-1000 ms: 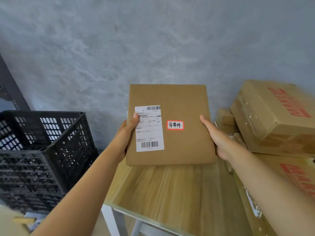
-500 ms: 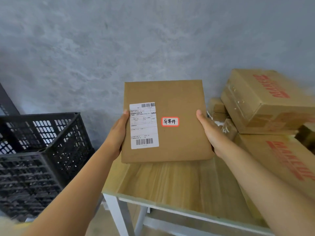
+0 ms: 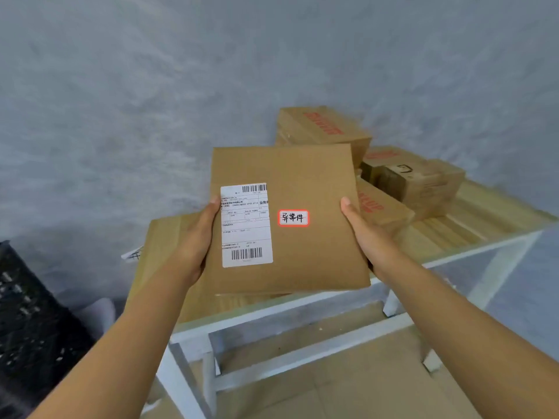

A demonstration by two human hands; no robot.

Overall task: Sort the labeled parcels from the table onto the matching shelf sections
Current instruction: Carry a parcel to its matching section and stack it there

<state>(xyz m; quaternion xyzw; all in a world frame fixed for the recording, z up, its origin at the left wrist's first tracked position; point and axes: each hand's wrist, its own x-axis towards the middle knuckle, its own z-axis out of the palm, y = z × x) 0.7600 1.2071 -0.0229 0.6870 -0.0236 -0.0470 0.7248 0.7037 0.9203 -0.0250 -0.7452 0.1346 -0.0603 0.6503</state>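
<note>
Soft, even, dim daylight — motion blur and wide-angle warp toward the edges.

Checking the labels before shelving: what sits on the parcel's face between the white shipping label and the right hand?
In the head view, a small red-bordered handwritten sticker lies on the parcel between the shipping label and the right hand; otherwise bare cardboard.

Both hands grip flat parcel [image 3: 302, 261] above table [image 3: 472, 234]; cartons [image 3: 423, 182] behind

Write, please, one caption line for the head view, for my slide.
Left hand and right hand hold a flat labeled parcel above the wooden table.
</note>
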